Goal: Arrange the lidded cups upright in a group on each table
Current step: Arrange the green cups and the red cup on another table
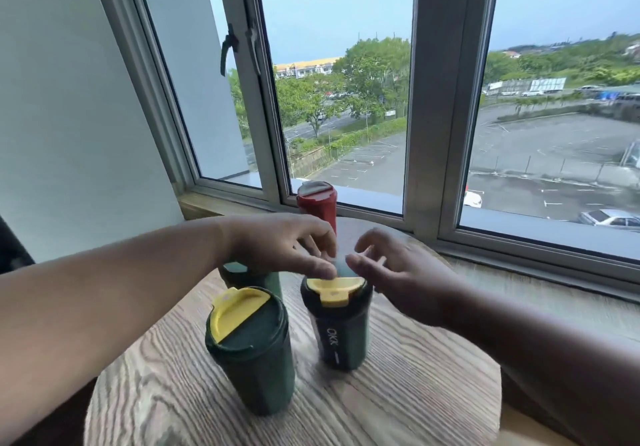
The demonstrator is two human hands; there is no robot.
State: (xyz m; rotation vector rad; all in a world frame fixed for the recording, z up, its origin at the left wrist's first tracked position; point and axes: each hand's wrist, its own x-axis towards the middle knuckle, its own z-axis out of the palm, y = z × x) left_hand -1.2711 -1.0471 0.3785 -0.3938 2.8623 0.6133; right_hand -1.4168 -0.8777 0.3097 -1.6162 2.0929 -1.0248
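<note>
On the round wood-grain table [398, 404] stand several lidded cups, all upright. A dark green cup with a yellow flap lid [249, 348] is nearest me at the left. Beside it on the right stands a dark green cup marked OKK [337, 324], also with a yellow flap. A third green cup [249, 277] is mostly hidden under my left wrist. A red cup [318, 205] stands at the far edge by the window. My left hand [284, 243] and my right hand [398, 272] hover just above the OKK cup, fingers apart, holding nothing.
The table stands against a windowsill [519, 272] under a large window [346, 99] with grey frames. A white wall [69, 134] rises at the left. The table's front half shows bare wood.
</note>
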